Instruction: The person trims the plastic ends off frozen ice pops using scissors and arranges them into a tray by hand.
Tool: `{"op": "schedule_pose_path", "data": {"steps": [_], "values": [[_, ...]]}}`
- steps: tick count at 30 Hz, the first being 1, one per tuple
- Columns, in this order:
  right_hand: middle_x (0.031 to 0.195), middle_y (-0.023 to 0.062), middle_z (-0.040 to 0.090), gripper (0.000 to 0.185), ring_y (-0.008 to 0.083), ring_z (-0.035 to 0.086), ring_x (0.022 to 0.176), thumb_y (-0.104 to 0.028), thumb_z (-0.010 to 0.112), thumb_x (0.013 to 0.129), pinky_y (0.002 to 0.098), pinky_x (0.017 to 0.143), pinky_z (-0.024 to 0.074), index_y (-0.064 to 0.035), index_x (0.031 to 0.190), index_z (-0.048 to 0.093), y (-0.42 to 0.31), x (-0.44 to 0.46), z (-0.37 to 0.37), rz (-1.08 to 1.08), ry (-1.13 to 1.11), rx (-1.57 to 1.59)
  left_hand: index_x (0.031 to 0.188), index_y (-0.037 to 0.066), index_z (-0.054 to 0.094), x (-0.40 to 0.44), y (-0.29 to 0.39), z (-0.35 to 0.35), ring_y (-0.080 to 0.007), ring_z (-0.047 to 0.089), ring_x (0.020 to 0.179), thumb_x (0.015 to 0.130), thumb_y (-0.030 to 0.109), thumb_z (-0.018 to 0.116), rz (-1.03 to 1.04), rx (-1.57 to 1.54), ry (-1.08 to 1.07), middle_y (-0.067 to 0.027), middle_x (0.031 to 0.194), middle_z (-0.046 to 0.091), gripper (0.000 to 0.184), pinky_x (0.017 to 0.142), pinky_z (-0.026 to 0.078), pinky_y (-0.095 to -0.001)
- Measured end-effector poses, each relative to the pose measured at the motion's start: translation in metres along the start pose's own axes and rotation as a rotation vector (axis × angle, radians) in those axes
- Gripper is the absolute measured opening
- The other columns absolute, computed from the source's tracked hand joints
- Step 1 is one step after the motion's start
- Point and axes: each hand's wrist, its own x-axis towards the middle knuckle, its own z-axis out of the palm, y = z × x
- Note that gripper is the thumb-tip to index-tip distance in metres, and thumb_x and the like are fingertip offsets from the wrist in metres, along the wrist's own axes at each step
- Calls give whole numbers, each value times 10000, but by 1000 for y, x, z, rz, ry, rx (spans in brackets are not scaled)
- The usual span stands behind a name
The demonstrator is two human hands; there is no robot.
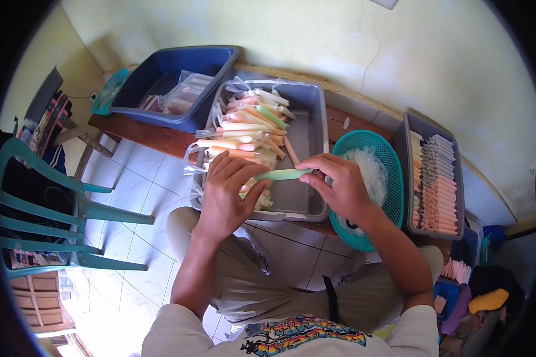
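A pale green ice pop [281, 174], shaped like a slim tube, lies level between my two hands above the grey tray [307, 207]. My left hand [231, 185] pinches its left end between thumb and fingers. At the other end, my right hand [338, 182] has thumb and forefinger closed on the tip. Beneath and beyond them, a heap of similar ice pops [247, 127] in white, peach, pink and green fills the left part of the tray. Some have loose clear plastic at their ends.
To the right stands a teal basket [397, 178] holding clear plastic sleeves [368, 172]. Beyond it, a grey tray [409, 128] has rows of wrapped sticks [443, 184]. A blue bin [205, 53] with plastic packs sits back left. A green chair [83, 211] is at the left.
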Motion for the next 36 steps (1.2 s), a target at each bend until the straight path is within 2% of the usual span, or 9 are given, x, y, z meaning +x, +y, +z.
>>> {"op": "schedule_pose_path", "data": {"steps": [3,4,9,12,18,22,31,34,36], "values": [[997,112,762,232,264,728,775,-108,816,932,361,669,560,-66,1153,759,12,-22,-24,14,56,-14,1066,60,790,27,18,17,-325,683,973,817,60,870,2,-193,-82,-107,1000,761,261,955,510,-469],[998,114,763,239,267,726,770,-114,812,935,357,670,564,-58,1161,756,14,-31,-33,23,64,-29,1116,54,797,34,24,23,-282,737,1004,831,59,894,-59,-289,-156,-103,1069,788,301,943,560,-375],[1070,149,781,273,232,763,837,-134,807,947,323,717,591,-1,1178,750,32,-68,-66,89,90,-106,1151,34,785,64,48,79,-191,761,971,867,63,894,-92,-427,-267,-94,1123,801,306,884,583,-334],[1066,154,784,276,235,777,865,-125,810,946,326,720,598,-2,1184,747,43,-83,-74,155,169,-52,1212,-2,749,78,64,112,-113,734,998,907,59,876,-290,-742,-331,-78,1130,783,336,891,600,-291],[1027,177,796,258,267,810,875,-108,796,957,366,734,631,-11,1186,725,57,-106,-86,368,213,90,1172,-8,753,84,82,174,-147,766,947,922,104,868,-369,-954,-242,-99,1031,801,297,857,625,-311],[1010,151,803,249,220,809,891,-107,790,975,340,767,620,-11,1198,735,65,-119,-88,471,237,144,1173,-25,745,80,93,193,-153,764,952,936,108,858,-412,-910,-329,-110,1038,800,294,880,627,-321],[1035,183,802,217,278,814,901,-112,730,1005,366,787,625,-14,1199,724,82,-131,-84,467,254,192,1257,-13,746,65,98,211,-164,777,995,963,62,807,-395,-896,-397,-138,1072,815,310,872,641,-340],[1038,163,798,236,251,809,908,-128,730,1007,363,786,624,-7,1210,731,82,-127,-85,449,330,212,1268,-3,755,67,100,202,-168,782,980,948,75,822,-424,-801,-434,-145,1093,816,336,860,646,-347],[1020,75,774,281,126,750,957,-156,716,1044,285,810,612,25,1259,712,77,-123,-91,474,407,288,1281,20,764,66,101,198,-147,763,1031,955,127,834,-416,-745,-468,-98,1087,814,350,885,615,-316]]}}
